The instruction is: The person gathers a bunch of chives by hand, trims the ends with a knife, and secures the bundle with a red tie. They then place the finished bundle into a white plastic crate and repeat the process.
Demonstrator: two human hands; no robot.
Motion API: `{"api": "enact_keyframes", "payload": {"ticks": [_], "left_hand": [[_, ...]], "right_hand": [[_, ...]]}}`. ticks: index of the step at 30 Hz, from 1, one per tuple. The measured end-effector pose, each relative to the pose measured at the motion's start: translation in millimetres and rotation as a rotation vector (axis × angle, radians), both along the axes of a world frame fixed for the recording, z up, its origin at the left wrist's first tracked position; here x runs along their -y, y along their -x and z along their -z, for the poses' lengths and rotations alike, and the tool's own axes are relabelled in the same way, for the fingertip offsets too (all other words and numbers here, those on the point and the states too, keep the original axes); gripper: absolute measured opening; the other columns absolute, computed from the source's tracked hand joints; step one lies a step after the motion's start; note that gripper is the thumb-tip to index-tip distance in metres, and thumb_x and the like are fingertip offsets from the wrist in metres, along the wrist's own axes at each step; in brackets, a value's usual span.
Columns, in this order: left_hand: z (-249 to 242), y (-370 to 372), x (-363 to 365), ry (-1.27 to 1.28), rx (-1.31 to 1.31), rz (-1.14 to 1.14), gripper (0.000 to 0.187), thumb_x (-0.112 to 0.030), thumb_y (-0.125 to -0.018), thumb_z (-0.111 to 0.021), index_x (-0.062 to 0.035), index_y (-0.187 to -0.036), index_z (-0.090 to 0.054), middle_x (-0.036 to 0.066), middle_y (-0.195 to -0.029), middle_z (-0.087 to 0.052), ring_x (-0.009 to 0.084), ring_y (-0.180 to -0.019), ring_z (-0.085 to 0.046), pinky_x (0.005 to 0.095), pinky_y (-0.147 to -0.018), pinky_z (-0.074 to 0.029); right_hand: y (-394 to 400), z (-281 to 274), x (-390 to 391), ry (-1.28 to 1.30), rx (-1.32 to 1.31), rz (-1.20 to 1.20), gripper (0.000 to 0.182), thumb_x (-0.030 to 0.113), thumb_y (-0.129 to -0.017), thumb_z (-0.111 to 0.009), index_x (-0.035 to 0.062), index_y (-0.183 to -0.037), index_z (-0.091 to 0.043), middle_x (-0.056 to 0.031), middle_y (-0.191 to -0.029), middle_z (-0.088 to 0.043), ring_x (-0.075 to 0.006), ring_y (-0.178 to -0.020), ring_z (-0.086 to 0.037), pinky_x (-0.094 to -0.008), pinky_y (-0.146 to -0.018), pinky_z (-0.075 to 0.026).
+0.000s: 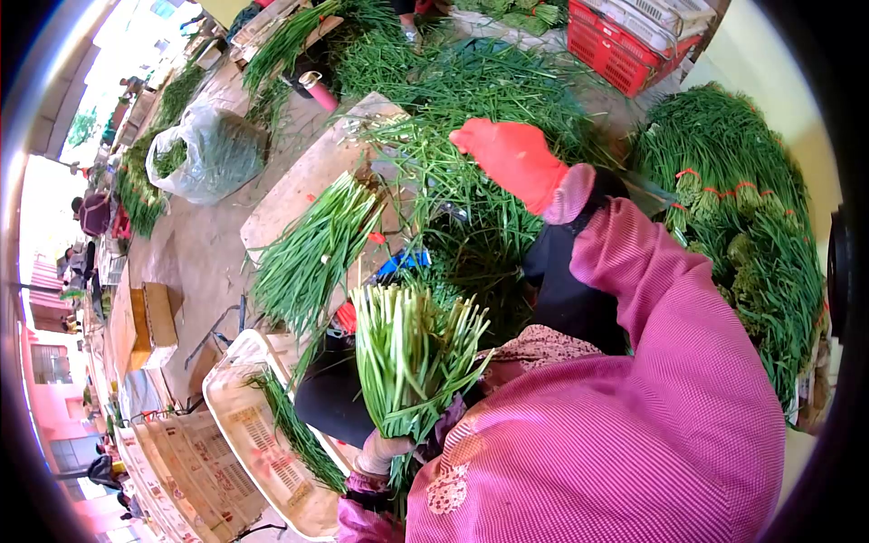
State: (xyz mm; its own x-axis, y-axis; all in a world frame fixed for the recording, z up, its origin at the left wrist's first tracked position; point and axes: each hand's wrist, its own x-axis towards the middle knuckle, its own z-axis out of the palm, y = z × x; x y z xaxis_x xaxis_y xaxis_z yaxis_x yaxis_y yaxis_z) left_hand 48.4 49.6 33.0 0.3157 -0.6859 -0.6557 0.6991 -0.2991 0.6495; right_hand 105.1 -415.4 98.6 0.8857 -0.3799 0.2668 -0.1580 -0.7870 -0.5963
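My left hand, low in the view and partly hidden by leaves, is closed around a thick bunch of green stalks with pale cut ends pointing up. My right hand, in an orange-red glove, is stretched out over a loose heap of long green leaves. Its fingers are pressed together, and whatever they may hold is hidden. Another bunch of green stalks lies on a wooden board between the heap and my left hand. A blue item sits beside the board.
Tied green bundles are piled at the right by the wall. A red crate stands at the top right. A white plastic basket is at the lower left, with a filled plastic bag and pink flask further up. Distant people sit at far left.
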Motion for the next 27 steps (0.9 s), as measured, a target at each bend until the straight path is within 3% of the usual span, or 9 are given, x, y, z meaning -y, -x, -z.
{"api": "enact_keyframes", "payload": {"ticks": [1,3,6,9,12,16,19,23,27], "left_hand": [[7,1,-8,0.001,0.002,-0.001,0.077,-0.025,-0.064,-0.081,0.0012,-0.131,-0.052,0.010,-0.110,-0.065,0.0207,-0.086,-0.065,0.0311,-0.067,-0.057],[10,-1,-13,0.131,-0.135,-0.073,0.060,-0.018,-0.070,-0.074,0.0012,-0.124,-0.058,0.010,-0.110,-0.067,0.0223,-0.093,-0.066,0.0331,-0.083,-0.054],[2,-7,-2,0.109,-0.152,-0.020,0.045,-0.020,-0.071,-0.075,0.0040,-0.109,-0.065,0.014,-0.095,-0.069,0.0235,-0.076,-0.067,0.0334,-0.066,-0.057],[17,-10,-11,0.071,-0.267,0.031,0.044,-0.020,-0.069,-0.077,0.0052,-0.103,-0.065,0.017,-0.088,-0.066,0.0260,-0.068,-0.065,0.0342,-0.062,-0.058],[11,-7,-10,0.105,-0.281,-0.016,0.051,-0.026,-0.067,-0.078,0.0053,-0.105,-0.064,0.016,-0.086,-0.067,0.0240,-0.068,-0.064,0.0323,-0.063,-0.055],[22,6,-12,0.099,-0.249,-0.163,0.069,-0.024,-0.060,-0.074,0.0056,-0.120,-0.056,0.016,-0.091,-0.069,0.0234,-0.068,-0.068,0.0287,-0.054,-0.057],[13,2,-10,0.048,-0.316,-0.145,0.068,-0.025,-0.062,-0.074,0.0057,-0.120,-0.056,0.018,-0.095,-0.070,0.0239,-0.069,-0.069,0.0281,-0.054,-0.057],[26,8,-24,0.137,-0.368,-0.151,0.067,-0.023,-0.063,-0.073,0.0054,-0.121,-0.055,0.021,-0.094,-0.070,0.0260,-0.070,-0.070,0.0284,-0.054,-0.058],[25,11,-27,0.256,-0.421,-0.205,0.062,-0.016,-0.066,-0.074,0.0079,-0.120,-0.054,0.024,-0.088,-0.070,0.0285,-0.064,-0.068,0.0296,-0.048,-0.052]], "right_hand": [[4,-24,1,-0.105,-0.247,0.067,0.027,0.032,-0.097,-0.054,0.0088,-0.103,-0.068,-0.0091,-0.091,-0.071,-0.0228,-0.089,-0.069,-0.0335,-0.076,-0.054],[7,-2,-14,-0.223,-0.057,-0.349,0.033,0.036,-0.098,-0.055,0.0062,-0.106,-0.067,-0.0104,-0.096,-0.071,-0.0203,-0.096,-0.068,-0.0309,-0.084,-0.053],[10,17,-67,-0.842,0.018,-0.896,0.042,0.041,-0.094,-0.062,0.0025,-0.110,-0.063,-0.0111,-0.107,-0.066,-0.0240,-0.104,-0.062,-0.0365,-0.095,-0.048],[14,22,-98,-0.601,-0.357,-0.917,0.070,0.057,-0.083,-0.067,0.0052,-0.128,-0.055,-0.0166,-0.130,-0.054,-0.0343,-0.135,-0.037,-0.0430,-0.111,-0.031],[24,27,-116,-0.335,-0.197,-0.819,0.067,0.057,-0.076,-0.072,0.0091,-0.123,-0.062,-0.0192,-0.147,-0.042,-0.0496,-0.140,-0.022,-0.0543,-0.117,-0.017],[27,41,-123,-0.160,-0.178,-0.719,0.042,0.048,-0.078,-0.071,0.0067,-0.090,-0.072,-0.0177,-0.145,-0.045,-0.0470,-0.142,-0.023,-0.0592,-0.115,-0.016],[24,41,-111,-0.286,-0.220,-0.693,0.035,0.041,-0.080,-0.071,0.0071,-0.089,-0.072,-0.0127,-0.140,-0.052,-0.0454,-0.140,-0.027,-0.0598,-0.114,-0.020],[-4,56,-52,0.403,0.122,-0.313,0.010,0.025,-0.076,-0.067,0.0153,-0.077,-0.070,-0.0044,-0.092,-0.064,-0.0317,-0.119,-0.049,-0.0542,-0.099,-0.037],[-4,33,9,0.776,0.069,0.177,0.020,0.031,-0.079,-0.066,0.0121,-0.082,-0.072,-0.0068,-0.110,-0.063,-0.0355,-0.120,-0.049,-0.0556,-0.098,-0.037]]}}
